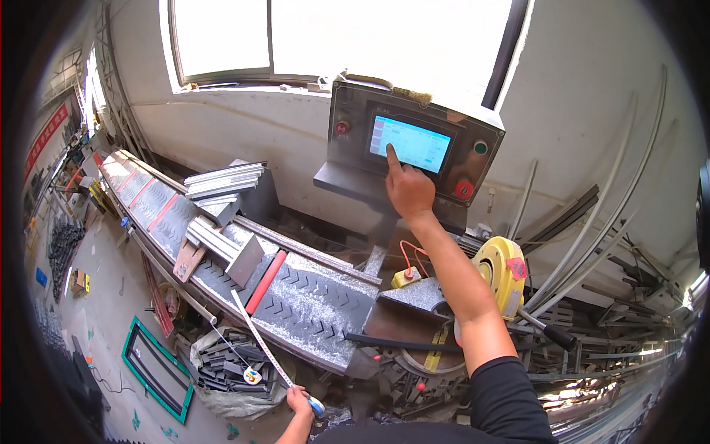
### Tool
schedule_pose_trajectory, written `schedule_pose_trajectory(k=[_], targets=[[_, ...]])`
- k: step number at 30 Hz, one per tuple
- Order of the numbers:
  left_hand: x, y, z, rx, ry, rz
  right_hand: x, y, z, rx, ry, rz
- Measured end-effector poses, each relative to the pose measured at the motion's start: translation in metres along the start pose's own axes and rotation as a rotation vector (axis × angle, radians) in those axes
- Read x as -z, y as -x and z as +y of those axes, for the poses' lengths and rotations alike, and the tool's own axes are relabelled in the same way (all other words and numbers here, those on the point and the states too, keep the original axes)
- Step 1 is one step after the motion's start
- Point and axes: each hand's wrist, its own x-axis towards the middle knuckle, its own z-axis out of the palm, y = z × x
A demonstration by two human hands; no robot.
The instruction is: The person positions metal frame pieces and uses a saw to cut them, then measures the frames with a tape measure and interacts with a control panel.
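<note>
My right hand (411, 191) reaches up to a control panel (353, 159) below the window. Its stretched index finger is on or just in front of the lit touchscreen (423, 144); the other fingers are curled, holding nothing. Low in the view, my left hand (298, 399) is closed around a tape measure (317, 406) with a blue case. The pale blade (260, 342) sticks out up and left, its end near the conveyor edge by a red stripe. Green and red buttons sit on the panel's right side.
A long conveyor (314, 296) runs to the far left, with metal profiles (211, 237) on it. Right of it stand a yellow round machine guard (501, 277) and a black-gripped lever (558, 337). Below lie a bag of dark offcuts (229, 366) and a green-edged frame (159, 370).
</note>
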Motion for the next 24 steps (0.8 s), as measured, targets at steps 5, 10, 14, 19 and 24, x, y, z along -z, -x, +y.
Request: schedule_pose_trajectory(k=[5, 10, 14, 19, 24], targets=[[-0.014, 0.001, 0.008, -0.033, -0.068, -0.058, -0.006, 0.003, 0.002, -0.009, 0.020, -0.022], [-0.016, 0.007, 0.012, 0.010, -0.091, -0.105, 0.000, 0.001, 0.002, -0.014, -0.015, 0.053], [-0.010, 0.004, 0.006, 0.009, -0.105, -0.095, 0.000, -0.001, -0.003, -0.077, 0.047, -0.020], [-0.013, 0.009, 0.010, 0.026, -0.147, -0.080, 0.000, 0.002, 0.003, -0.009, -0.055, 0.067], [-0.013, 0.009, 0.006, 0.019, -0.177, -0.073, 0.001, 0.005, 0.002, 0.130, -0.100, 0.147]])
